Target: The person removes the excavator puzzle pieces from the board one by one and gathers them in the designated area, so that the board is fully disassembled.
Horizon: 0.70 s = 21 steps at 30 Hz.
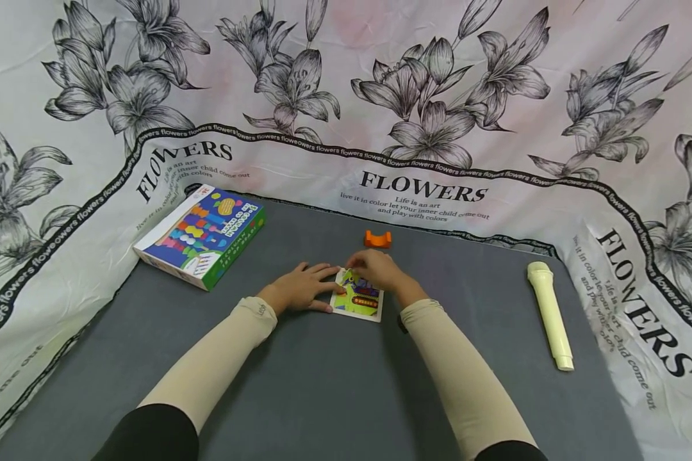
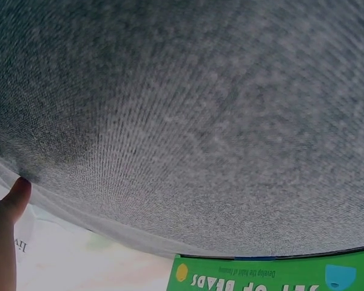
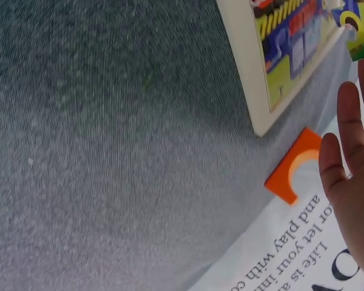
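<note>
A small square picture puzzle (image 1: 364, 306) in a pale frame lies on the grey table, its picture bright green with a vehicle. At its left side rests my left hand (image 1: 301, 288), fingers spread and fairly straight, touching the frame's edge. Over the puzzle's top is my right hand (image 1: 380, 269), hiding part of the picture. In the right wrist view that hand pinches a yellow-green puzzle piece (image 3: 363, 27) above the board; its grip is partly cut off by the frame edge. The left wrist view catches only one finger (image 2: 17, 197) of the left hand.
Just beyond the puzzle sits an orange block (image 1: 377, 239) with a curved notch. A blue and green bead-set box (image 1: 233, 246) lies at the back left. To the right is a pale yellow rod (image 1: 551, 317) with a thicker end. Flowered cloth (image 1: 300, 160) hangs behind.
</note>
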### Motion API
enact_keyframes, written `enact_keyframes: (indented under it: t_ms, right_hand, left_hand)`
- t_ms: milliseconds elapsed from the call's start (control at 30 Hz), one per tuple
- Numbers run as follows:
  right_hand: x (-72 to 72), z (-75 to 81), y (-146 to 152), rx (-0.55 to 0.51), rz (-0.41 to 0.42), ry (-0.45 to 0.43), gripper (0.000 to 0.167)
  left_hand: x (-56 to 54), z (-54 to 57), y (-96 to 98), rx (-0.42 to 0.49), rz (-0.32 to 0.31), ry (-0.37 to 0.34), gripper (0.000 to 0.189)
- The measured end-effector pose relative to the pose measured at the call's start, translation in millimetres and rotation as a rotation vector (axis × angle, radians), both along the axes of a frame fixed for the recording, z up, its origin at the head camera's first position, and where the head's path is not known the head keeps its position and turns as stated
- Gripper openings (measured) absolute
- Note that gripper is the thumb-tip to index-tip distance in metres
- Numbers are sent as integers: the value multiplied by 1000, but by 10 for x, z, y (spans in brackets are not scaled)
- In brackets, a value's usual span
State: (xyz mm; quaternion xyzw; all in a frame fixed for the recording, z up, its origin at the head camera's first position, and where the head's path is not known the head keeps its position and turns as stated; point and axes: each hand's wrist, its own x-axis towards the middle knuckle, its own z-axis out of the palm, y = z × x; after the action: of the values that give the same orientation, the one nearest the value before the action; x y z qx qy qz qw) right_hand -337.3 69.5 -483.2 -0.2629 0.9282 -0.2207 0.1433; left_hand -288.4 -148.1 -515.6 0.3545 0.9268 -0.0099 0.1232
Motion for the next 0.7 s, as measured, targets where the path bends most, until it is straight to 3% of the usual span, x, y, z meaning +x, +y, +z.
enact_keyframes:
  t_ms: [233,433,700]
  right_hand:
    - [-19,119,343,31,-26,-8,19]
    - [-37,208,658,73,-62,-16,19]
    - [6,117,960,83,-113,-71,19]
  left_hand:
    - [-17,-27,94,24,-15,-6,60]
    - [-16,19,45,38,-4,-17,58]
    - [12,11,65,70,-15,-19,57]
